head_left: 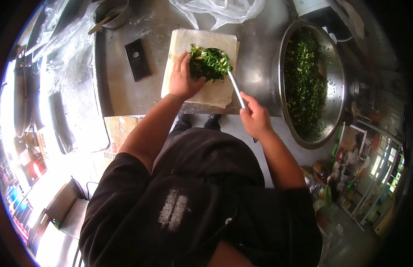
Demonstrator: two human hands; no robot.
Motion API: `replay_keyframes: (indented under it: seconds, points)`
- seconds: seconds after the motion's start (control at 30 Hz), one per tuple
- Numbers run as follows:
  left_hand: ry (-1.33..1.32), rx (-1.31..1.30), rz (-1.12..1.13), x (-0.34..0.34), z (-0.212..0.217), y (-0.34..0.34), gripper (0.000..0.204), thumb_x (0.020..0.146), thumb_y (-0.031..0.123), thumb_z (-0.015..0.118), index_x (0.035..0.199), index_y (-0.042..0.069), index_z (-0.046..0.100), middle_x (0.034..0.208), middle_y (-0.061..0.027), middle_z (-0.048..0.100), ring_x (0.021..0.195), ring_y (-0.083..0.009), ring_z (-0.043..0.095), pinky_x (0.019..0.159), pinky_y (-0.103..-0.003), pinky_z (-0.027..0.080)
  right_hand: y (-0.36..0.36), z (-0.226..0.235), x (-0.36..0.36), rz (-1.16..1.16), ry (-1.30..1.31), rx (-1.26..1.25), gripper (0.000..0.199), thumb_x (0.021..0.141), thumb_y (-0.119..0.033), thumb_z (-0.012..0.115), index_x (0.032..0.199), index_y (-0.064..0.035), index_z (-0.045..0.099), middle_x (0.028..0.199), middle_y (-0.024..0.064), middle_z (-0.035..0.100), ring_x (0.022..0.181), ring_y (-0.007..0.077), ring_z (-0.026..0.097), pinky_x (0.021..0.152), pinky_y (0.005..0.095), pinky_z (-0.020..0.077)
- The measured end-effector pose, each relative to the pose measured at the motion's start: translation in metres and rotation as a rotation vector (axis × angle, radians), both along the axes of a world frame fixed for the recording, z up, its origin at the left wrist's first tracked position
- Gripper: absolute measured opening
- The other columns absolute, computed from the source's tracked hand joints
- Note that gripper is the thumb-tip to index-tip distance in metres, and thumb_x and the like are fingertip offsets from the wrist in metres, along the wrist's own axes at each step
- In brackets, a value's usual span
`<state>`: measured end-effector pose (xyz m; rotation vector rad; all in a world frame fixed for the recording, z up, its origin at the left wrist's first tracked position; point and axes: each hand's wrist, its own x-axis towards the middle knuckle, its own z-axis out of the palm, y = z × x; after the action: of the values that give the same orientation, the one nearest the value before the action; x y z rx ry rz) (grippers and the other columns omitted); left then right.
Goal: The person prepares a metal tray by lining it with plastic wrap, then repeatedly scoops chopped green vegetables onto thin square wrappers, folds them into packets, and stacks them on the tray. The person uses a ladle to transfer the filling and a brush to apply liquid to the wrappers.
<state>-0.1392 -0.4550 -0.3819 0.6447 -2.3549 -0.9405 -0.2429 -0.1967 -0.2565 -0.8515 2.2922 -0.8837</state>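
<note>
Shiny metal spoon [236, 88] and bowl [334, 100]

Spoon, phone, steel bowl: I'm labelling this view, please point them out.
Spoon [236, 90], head view: middle of its handle.
Phone [138, 63], head view: middle of its face.
Steel bowl [333, 106], head view: bare inner wall.

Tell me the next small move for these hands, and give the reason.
I'd probably use the spoon to spread the chopped greens more evenly: they sit in a heap on the stacked sheets, with bare sheet around them. The right hand grips the handle, and the left hand is at the heap's edge.
</note>
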Motion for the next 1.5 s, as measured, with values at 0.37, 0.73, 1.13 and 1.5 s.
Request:
replay_keyframes:
  seconds: [0.37, 0.73, 1.13, 1.5]
  points:
    - [0.060, 0.094, -0.046, 0.005, 0.000, -0.006, 0.094, 0.073, 0.023, 0.086, 0.151, 0.003, 0.037, 0.153, -0.0237, 0.044, 0.137, -0.0423, 0.048, 0.115, -0.046, 0.043, 0.008, 0.009, 0.013, -0.052, 0.064, 0.020, 0.051, 0.090, -0.006, 0.063, 0.141, -0.0052, 0.059, 0.081, 0.0143, 0.066, 0.067, 0.0244, 0.063, 0.068, 0.0356, 0.0525]
    - [-0.019, 0.488, 0.048, 0.005, 0.005, -0.017, 0.096, 0.077, 0.023, 0.085, 0.153, -0.005, 0.033, 0.151, -0.0275, 0.045, 0.139, -0.0386, 0.048, 0.116, -0.042, 0.041, 0.018, 0.017, -0.010, -0.420, -0.816, -0.227, 0.049, 0.098, -0.007, 0.054, 0.147, -0.0026, 0.049, 0.085, 0.0097, 0.064, 0.052, 0.0100, 0.050, 0.046, 0.0239, 0.0392]
    - [0.032, 0.573, -0.016, 0.010, 0.003, -0.030, 0.093, 0.078, 0.026, 0.083, 0.152, -0.004, 0.036, 0.149, -0.0267, 0.049, 0.138, -0.0359, 0.051, 0.116, -0.040, 0.040, -0.032, 0.018, -0.017, -0.258, -0.936, 0.048, 0.051, 0.096, -0.010, 0.056, 0.147, -0.0049, 0.051, 0.084, 0.0072, 0.066, 0.052, 0.0094, 0.050, 0.048, 0.0231, 0.0390]
    - [-0.108, 0.086, -0.051, 0.028, 0.032, -0.024, 0.075, 0.078, 0.020, 0.081, 0.143, 0.002, 0.048, 0.147, -0.0210, 0.052, 0.134, -0.0395, 0.053, 0.111, -0.045, 0.046, 0.068, 0.092, -0.036, -0.399, -0.939, -0.373, 0.054, 0.099, -0.010, 0.049, 0.152, -0.0043, 0.043, 0.082, 0.0085, 0.059, 0.048, 0.0075, 0.045, 0.042, 0.0209, 0.0372]
